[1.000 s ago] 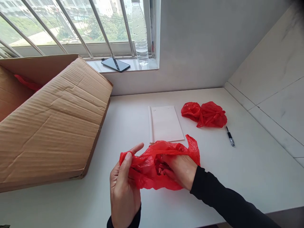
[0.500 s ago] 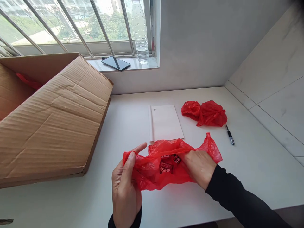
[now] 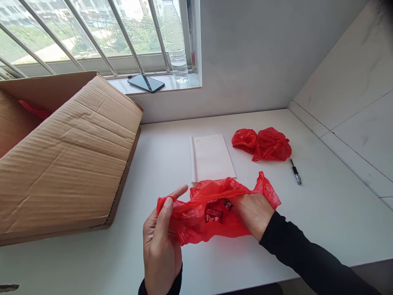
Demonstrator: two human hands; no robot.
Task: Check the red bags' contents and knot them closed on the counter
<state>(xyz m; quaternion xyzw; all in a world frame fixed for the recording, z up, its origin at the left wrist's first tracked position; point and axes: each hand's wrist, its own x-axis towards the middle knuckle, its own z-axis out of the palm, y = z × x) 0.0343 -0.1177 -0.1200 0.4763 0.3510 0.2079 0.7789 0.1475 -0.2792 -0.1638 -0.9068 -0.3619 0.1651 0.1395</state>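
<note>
A thin red plastic bag (image 3: 196, 229) is spread over the front of the white table. My left hand (image 3: 162, 239) pinches its left edge between thumb and fingers, with the index finger stretched out. Inside the bag's mouth lie several small dark red printed packets (image 3: 213, 215). My right hand (image 3: 256, 213) reaches into the bag from the right; its fingers are hidden in there, so their grip cannot be seen. Just behind the bag a white notebook (image 3: 213, 157) lies on the table.
A large open cardboard box (image 3: 76, 159) with something red inside stands at the left. Behind to the right are bundled red bags (image 3: 272, 144) and a pen (image 3: 296, 173). A phone (image 3: 146, 83) and a water bottle (image 3: 175, 45) are on the windowsill.
The view has shifted slightly. My left hand keeps its pinch on the bag, and my right hand stays inside it, with the bag's right end drawn a little leftward.
</note>
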